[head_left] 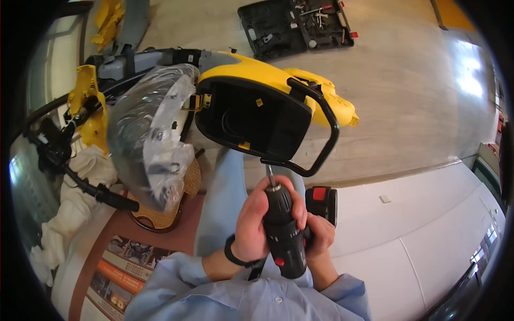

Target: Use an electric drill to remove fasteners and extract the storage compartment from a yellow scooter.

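I hold a black cordless drill (285,235) in both hands, its bit pointing away from me. My left hand (252,219) is wrapped round the front of the drill by the chuck. My right hand (321,236) closes on the handle, beside the red-and-black battery (320,202). The metal bit (270,175) reaches up to the black grab rail (331,128) of a yellow scooter (251,65); I cannot tell whether the tip touches it. Just beyond lies the scooter's black storage bucket (267,124), with its plastic-wrapped seat (147,123) tipped open to the left.
The handlebar (101,193) sticks out at the left, near white cloth (75,200). A woven stool (191,176) stands under the seat. An open tool case (276,45) lies on the floor beyond the scooter. White board (369,235) covers the right side, and a printed brown sheet (101,238) the lower left.
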`<act>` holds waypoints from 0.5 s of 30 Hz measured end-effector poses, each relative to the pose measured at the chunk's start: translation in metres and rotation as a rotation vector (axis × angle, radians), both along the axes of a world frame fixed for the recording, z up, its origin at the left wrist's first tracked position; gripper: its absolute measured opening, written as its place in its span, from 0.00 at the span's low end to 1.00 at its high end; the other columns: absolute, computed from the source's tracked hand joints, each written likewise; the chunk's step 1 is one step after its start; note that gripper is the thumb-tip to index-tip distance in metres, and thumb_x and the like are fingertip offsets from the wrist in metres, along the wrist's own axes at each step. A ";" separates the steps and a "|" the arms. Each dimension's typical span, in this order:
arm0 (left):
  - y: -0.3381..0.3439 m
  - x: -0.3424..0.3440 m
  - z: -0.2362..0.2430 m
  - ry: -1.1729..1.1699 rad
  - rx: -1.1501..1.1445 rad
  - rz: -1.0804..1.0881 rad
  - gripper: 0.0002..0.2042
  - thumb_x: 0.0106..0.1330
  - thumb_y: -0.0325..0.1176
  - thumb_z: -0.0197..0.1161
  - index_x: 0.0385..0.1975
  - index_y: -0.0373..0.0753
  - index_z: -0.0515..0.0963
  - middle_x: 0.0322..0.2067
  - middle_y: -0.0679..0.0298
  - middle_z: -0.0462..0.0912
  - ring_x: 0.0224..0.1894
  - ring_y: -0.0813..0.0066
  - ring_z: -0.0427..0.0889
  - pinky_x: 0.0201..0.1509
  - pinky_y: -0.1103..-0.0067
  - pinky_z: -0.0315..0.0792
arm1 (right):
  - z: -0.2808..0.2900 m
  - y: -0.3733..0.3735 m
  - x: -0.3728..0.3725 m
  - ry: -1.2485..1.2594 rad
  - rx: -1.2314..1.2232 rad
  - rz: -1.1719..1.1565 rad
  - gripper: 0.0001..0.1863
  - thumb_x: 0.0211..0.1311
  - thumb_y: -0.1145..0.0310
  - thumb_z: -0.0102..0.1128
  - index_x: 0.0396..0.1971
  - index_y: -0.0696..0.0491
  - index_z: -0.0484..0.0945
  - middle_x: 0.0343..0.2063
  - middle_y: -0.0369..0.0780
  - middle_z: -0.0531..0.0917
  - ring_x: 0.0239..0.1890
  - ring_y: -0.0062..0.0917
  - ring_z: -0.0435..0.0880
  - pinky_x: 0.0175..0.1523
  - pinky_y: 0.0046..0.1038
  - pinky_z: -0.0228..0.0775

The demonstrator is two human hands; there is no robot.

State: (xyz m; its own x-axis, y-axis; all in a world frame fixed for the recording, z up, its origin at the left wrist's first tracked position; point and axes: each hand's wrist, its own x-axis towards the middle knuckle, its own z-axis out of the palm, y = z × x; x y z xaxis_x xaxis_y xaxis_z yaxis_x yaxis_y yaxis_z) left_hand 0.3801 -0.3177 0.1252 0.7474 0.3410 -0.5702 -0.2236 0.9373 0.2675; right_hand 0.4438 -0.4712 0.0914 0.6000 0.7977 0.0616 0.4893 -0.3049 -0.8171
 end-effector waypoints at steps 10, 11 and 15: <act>-0.002 0.001 0.118 -0.313 0.587 -0.300 0.52 0.46 0.22 0.78 0.70 0.36 0.50 0.61 0.54 0.69 0.64 0.65 0.70 0.70 0.67 0.59 | 0.141 -0.022 0.016 0.679 0.006 0.169 0.32 0.49 0.72 0.72 0.54 0.54 0.66 0.60 0.47 0.67 0.60 0.33 0.72 0.61 0.31 0.65; -0.004 0.000 0.136 -0.326 0.613 -0.295 0.52 0.46 0.22 0.78 0.70 0.36 0.50 0.61 0.54 0.69 0.64 0.65 0.70 0.70 0.67 0.59 | 0.156 -0.015 0.012 0.612 0.035 0.114 0.32 0.48 0.71 0.72 0.52 0.54 0.66 0.56 0.47 0.72 0.56 0.33 0.75 0.57 0.31 0.67; 0.002 -0.001 0.188 -0.366 0.771 -0.290 0.49 0.45 0.22 0.78 0.68 0.36 0.53 0.57 0.54 0.72 0.58 0.68 0.74 0.63 0.69 0.69 | 0.226 0.017 0.021 0.393 0.181 0.029 0.32 0.44 0.69 0.75 0.50 0.53 0.67 0.41 0.44 0.82 0.43 0.35 0.84 0.48 0.33 0.74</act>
State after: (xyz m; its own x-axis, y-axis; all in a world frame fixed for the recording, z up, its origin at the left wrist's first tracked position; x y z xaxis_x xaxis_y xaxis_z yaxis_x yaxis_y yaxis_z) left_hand 0.3790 -0.3155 0.3137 0.9535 0.2999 0.0289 -0.2004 0.5598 0.8040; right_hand 0.4647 -0.4539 0.3173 0.5834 0.8118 -0.0266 0.1361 -0.1300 -0.9821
